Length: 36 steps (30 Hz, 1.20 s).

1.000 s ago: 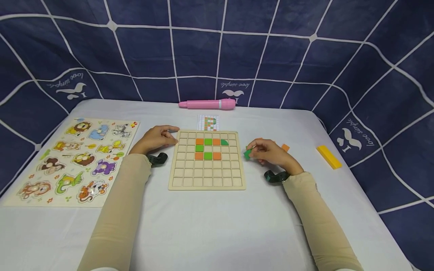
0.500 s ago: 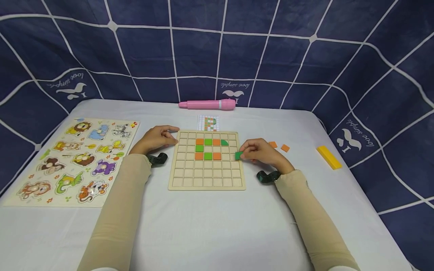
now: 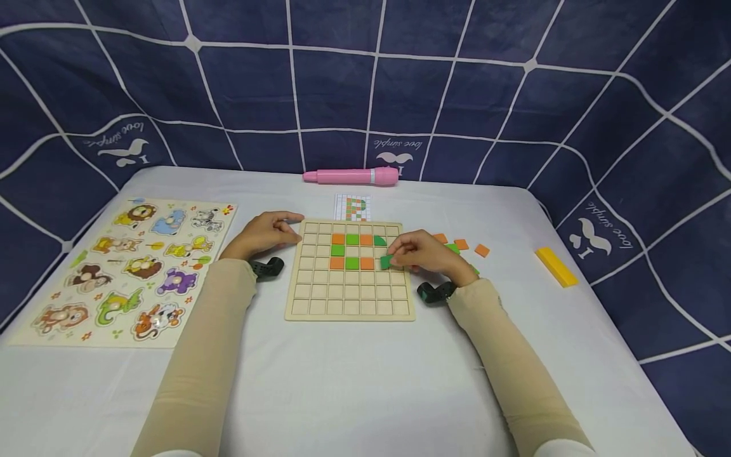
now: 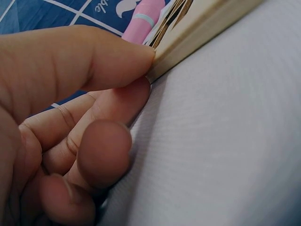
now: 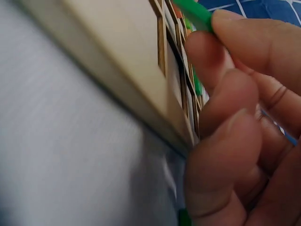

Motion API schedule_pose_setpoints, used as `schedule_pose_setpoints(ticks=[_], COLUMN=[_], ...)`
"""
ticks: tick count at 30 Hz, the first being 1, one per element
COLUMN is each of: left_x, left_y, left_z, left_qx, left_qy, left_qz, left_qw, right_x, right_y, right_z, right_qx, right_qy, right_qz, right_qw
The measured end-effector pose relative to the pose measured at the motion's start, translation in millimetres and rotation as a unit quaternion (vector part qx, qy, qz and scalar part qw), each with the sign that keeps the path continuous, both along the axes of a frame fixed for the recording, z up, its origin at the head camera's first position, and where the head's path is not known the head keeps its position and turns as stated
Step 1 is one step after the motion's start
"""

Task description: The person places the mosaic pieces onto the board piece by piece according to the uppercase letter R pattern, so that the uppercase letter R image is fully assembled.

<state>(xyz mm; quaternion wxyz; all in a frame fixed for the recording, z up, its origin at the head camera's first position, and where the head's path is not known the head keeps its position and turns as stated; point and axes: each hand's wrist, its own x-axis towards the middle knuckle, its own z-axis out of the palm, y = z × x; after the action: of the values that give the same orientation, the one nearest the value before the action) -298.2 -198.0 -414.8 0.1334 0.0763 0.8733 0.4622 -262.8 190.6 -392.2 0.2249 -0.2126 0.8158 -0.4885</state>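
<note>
Loads of animal shapes sit on the puzzle board (image 3: 117,280) at far left, not part of the action. Next over, the left hand (image 3: 263,235) has relaxed fingers touching the grid board's (image 3: 342,295) left edge, probably just steadying it. Behind that board are a pink toy (image 3: 351,177) and a little pattern card (image 3: 352,207). Eight orange and green pieces are in the grid, including a rounded green piece (image 3: 379,241) at upper right. The held green tile (image 3: 385,262) is just below that one, right of the lower row, pinched by the right hand's (image 3: 422,251) thumb and finger. Can't tell if it's touching down.

I'd call this the placing step; next move calls for squaring it to its cell, then letting go gently. Past that: loose orange tiles (image 3: 482,251) and a yellow block (image 3: 556,266).
</note>
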Motion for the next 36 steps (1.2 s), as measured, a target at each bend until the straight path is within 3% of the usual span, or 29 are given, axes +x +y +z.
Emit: schedule_pose_setpoints(ticks=[18,36], left_x=[-1.4,-1.7], left_y=[0.1,-1.3], left_z=[0.5,-1.7], left_qx=[0.003,0.013], left_qy=[-0.002,-0.008], left_qz=[-0.001,0.000], left_qw=[1.0000,0.9999], right_x=[-8.2,-7.6], right_y=[-16.1,-19.8], right_z=[4.7,3.5], right_qx=[0.064,0.089], right_qy=[0.005,0.015], right_qz=[0.006,0.006], right_qw=[0.9979,0.9959])
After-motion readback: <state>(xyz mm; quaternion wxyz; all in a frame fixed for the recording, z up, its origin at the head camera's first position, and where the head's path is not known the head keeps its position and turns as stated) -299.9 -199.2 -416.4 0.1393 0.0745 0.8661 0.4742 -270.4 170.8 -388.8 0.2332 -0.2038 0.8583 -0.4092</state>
